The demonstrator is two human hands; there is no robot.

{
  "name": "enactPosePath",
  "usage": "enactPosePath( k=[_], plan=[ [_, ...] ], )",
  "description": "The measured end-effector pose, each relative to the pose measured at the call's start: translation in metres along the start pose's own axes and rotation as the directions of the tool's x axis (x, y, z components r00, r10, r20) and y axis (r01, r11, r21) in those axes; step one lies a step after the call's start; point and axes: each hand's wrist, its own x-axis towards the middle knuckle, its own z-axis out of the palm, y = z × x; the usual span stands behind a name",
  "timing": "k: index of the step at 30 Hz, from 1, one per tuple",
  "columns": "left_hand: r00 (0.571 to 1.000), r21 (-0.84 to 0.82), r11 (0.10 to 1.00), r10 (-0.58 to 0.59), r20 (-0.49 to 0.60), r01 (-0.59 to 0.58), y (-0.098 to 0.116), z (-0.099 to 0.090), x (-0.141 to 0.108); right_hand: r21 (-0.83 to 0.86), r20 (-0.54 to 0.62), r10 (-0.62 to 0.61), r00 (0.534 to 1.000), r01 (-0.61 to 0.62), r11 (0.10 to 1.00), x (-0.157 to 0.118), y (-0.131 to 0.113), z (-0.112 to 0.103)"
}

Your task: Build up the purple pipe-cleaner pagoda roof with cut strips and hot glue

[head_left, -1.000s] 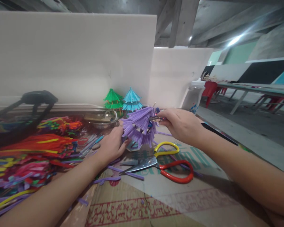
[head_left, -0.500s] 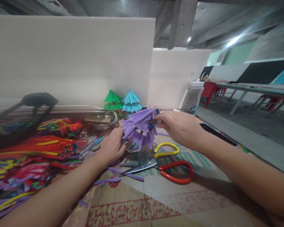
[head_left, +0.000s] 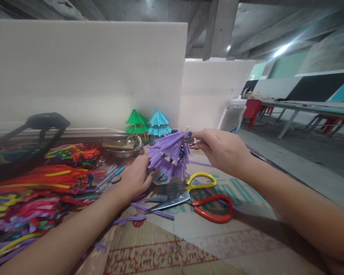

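Observation:
A purple two-tiered model roof of pipe cleaners (head_left: 169,154) is held tilted above the cardboard. My left hand (head_left: 139,173) is closed on its left side, with the fingertips partly hidden behind the model. At the model's upper right, my right hand (head_left: 218,147) pinches a small metal tool (head_left: 190,141) with a dark, slim tip; its exact kind is unclear. The tip touches or lies very close to the purple strands. Below both hands, open scissors (head_left: 186,198) with one yellow and one red handle lie on the cardboard, beside loose purple pipe cleaners (head_left: 160,211).
Green (head_left: 136,121) and blue model pavilions (head_left: 159,122) stand against the white partition (head_left: 88,72). A glass bowl (head_left: 122,147) sits left of them. Bundles of coloured pipe cleaners (head_left: 40,179) and a black strap-like object (head_left: 47,120) occupy the left. A clear bottle (head_left: 232,116) stands right.
My right hand has shifted slightly right and up with the metal tool, whose tip now shows farther right on the model. My left hand and the model have barely moved.

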Motion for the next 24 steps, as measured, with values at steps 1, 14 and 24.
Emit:
enactPosePath(
  k=[1,14,24],
  plan=[
    [1.000,0.003,1.000,0.004,-0.002,-0.004,-0.0004,0.0002,-0.0002,-0.006,0.005,-0.002,1.000,0.002,1.000,0.0002,0.0003,-0.0002],
    [1.000,0.091,0.996,0.010,0.003,-0.010,-0.0013,0.0005,-0.0009,-0.048,0.040,0.031,0.999,-0.030,0.998,0.0007,-0.0066,-0.0048],
    [1.000,0.064,0.998,0.004,-0.013,-0.003,0.0002,0.0008,-0.0009,-0.060,0.063,0.074,0.995,-0.070,0.996,-0.0014,-0.0066,-0.0013]
  ],
)
